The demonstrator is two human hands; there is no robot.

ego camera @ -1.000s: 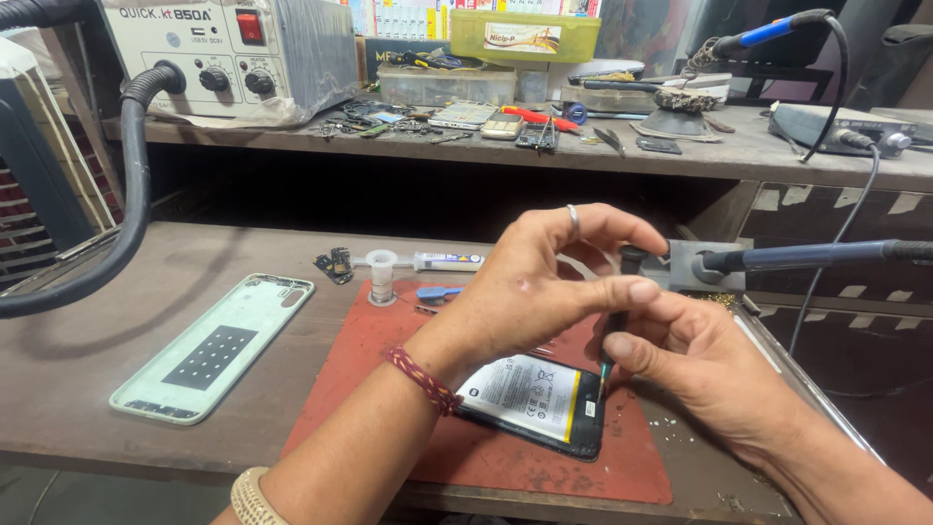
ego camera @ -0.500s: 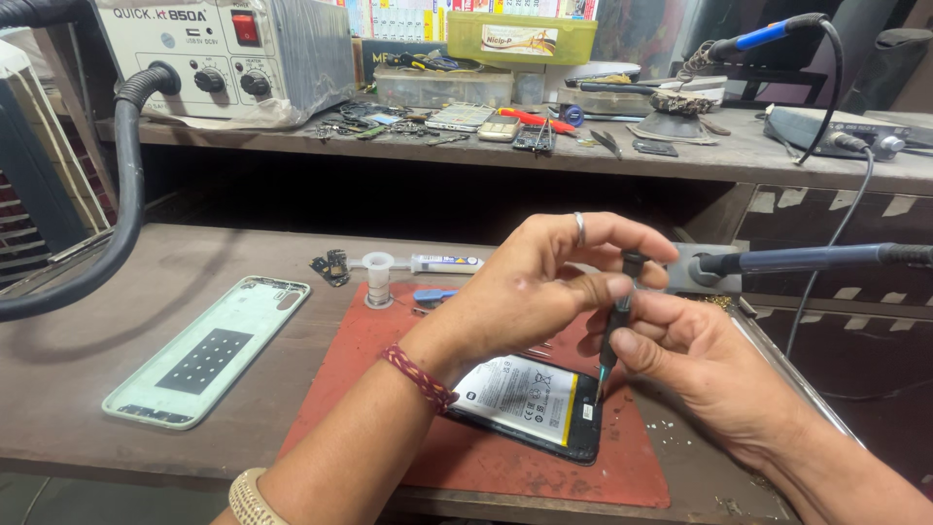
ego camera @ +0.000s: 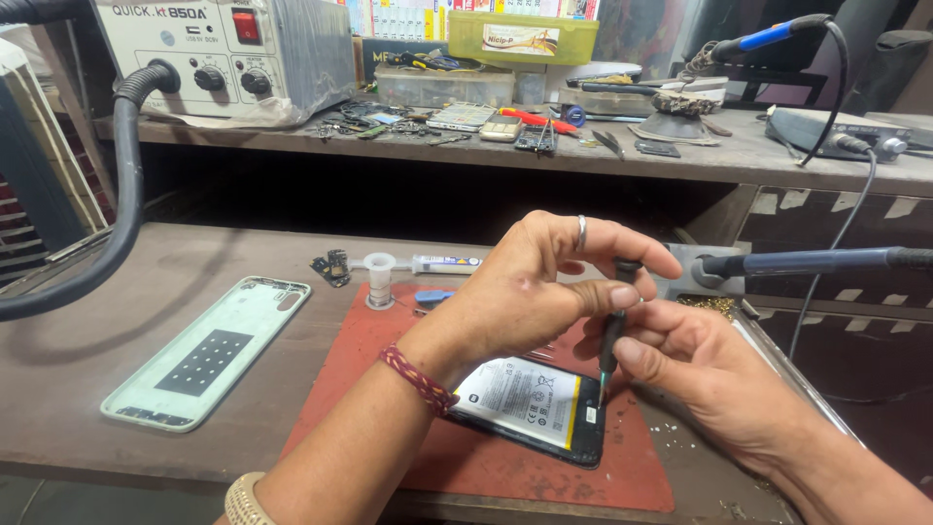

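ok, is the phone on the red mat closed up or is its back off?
Back off. The phone lies face down on the red mat with its battery exposed, and the pale green back cover lies apart on the bench.

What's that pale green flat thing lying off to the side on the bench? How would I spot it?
Start at the red work mat in the middle of the wooden bench. Just off the mat's left edge lies the phone back cover, apart from both hands. It is the only mint-green, rounded-corner panel there, with a dark rectangular pad stuck at its centre.
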